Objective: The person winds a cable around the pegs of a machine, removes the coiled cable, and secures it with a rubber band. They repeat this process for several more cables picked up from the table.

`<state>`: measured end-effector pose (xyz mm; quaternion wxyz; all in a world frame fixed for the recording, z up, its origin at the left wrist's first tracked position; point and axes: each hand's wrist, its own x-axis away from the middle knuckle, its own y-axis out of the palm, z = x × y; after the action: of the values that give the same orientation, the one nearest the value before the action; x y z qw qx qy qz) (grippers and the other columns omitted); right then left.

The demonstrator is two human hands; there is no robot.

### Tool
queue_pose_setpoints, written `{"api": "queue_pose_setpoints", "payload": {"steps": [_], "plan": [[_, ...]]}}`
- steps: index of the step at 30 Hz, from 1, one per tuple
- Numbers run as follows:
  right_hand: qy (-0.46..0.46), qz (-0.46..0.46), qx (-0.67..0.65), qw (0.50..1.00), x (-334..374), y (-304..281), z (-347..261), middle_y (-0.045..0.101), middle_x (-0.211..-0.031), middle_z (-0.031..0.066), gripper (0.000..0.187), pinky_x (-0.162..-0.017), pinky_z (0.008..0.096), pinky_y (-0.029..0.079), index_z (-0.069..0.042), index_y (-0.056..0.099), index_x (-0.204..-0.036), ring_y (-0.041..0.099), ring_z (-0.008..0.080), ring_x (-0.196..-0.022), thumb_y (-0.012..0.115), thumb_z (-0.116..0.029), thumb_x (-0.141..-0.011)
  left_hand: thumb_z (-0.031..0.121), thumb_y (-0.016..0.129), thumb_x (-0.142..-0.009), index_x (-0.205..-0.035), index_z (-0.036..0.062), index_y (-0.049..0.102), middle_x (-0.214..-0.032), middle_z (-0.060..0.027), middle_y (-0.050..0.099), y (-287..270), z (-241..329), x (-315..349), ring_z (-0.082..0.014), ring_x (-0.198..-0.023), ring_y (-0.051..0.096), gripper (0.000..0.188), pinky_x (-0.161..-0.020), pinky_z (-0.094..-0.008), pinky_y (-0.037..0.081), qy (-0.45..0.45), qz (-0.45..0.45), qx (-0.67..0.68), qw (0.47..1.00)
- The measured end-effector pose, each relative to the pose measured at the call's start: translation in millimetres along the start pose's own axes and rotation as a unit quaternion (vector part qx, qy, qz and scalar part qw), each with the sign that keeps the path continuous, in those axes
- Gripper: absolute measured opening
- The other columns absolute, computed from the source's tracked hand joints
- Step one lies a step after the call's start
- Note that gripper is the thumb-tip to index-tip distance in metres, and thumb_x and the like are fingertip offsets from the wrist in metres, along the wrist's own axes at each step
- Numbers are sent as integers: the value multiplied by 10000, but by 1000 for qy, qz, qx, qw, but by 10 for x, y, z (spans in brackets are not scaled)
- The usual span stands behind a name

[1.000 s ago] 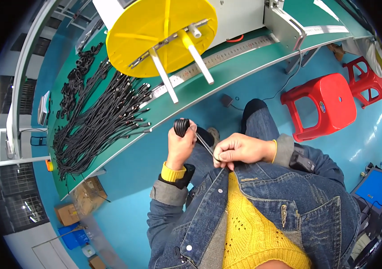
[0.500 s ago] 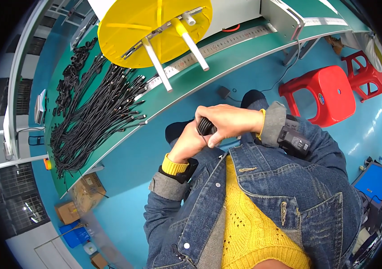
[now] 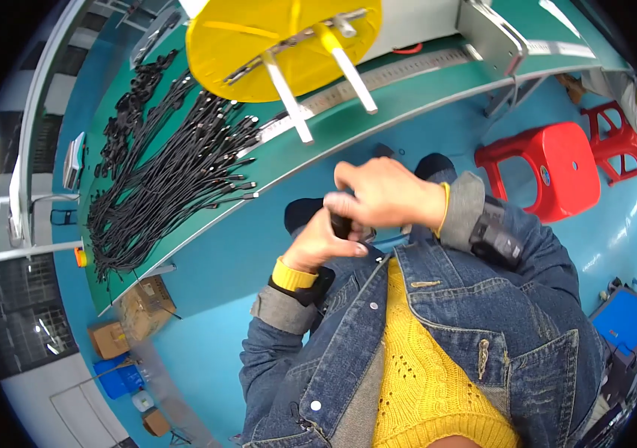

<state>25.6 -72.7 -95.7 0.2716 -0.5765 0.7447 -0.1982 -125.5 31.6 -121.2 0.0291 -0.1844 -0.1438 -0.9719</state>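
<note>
A small coil of black cable (image 3: 341, 225) is between my two hands, in front of my lap. My left hand (image 3: 317, 245) is closed around its lower part, with the thumb lying across the near side. From above and the right, my right hand (image 3: 389, 196) curls over the coil's top. Its fingers are slightly smeared by motion, and they cover much of the cable. On the green table (image 3: 206, 224) ahead to the left lies a big bundle of loose black cables (image 3: 161, 187), connector ends toward me.
A yellow disc with white pegs (image 3: 281, 52) stands over the table. A metal ruler (image 3: 385, 78) runs along the table's edge beside a grey metal bracket (image 3: 492, 37). Red stools (image 3: 557, 172) are at right. Cardboard boxes (image 3: 146, 306) and a blue bin (image 3: 119, 377) sit lower left.
My right hand has shifted slightly up and right and turned over the coil, which now shows less. My left hand keeps its grip. The whole view has shifted slightly.
</note>
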Motion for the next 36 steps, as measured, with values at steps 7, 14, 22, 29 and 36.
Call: {"api": "queue_pose_setpoints", "payload": {"steps": [7, 14, 22, 29, 36], "plan": [[-4, -20, 110, 994, -85, 327, -144, 555, -588, 213, 345, -509, 468, 441, 5, 486, -771, 563, 393, -569, 547, -331, -815, 46, 666, -689, -909, 9, 589, -813, -52, 621, 197, -255, -110, -204, -731, 587, 236, -625, -316, 466, 176, 263, -300, 900], [-14, -52, 119, 991, -217, 537, 3, 585, -610, 187, 354, -524, 473, 451, 2, 526, -796, 581, 378, -564, 555, -351, -808, 195, 681, -758, -811, 41, 595, -636, -5, 578, -59, -504, -138, -178, -581, 571, 185, -513, -303, 460, 253, 326, -331, 849], [-167, 124, 219, 953, -598, 75, 301, 539, -653, 116, 205, -524, 398, 429, -49, 551, -773, 543, 305, -602, 648, -227, -746, 268, 667, -773, -822, 40, 601, -620, 21, 528, -1075, 683, 723, -46, -492, 476, 241, -406, -190, 355, -158, 159, -98, 970], [-168, 136, 274, 937, -788, 128, 548, 476, -612, 109, 220, -488, 394, 396, -68, 509, -666, 494, 301, -552, 679, -207, -678, 386, 656, -793, -892, -28, 567, -851, -148, 612, -3809, 2113, 1289, -225, -829, 602, 435, -735, -327, 486, 227, 590, 94, 769], [-117, 106, 315, 936, -852, 60, 486, 448, -595, 93, 244, -522, 382, 414, -83, 481, -595, 499, 278, -579, 702, -185, -605, 307, 663, -762, -1300, 83, 432, -1188, -227, 526, -4273, 2445, -845, -278, -1089, 520, 627, -913, -350, 420, 140, 380, -564, 720]]}}
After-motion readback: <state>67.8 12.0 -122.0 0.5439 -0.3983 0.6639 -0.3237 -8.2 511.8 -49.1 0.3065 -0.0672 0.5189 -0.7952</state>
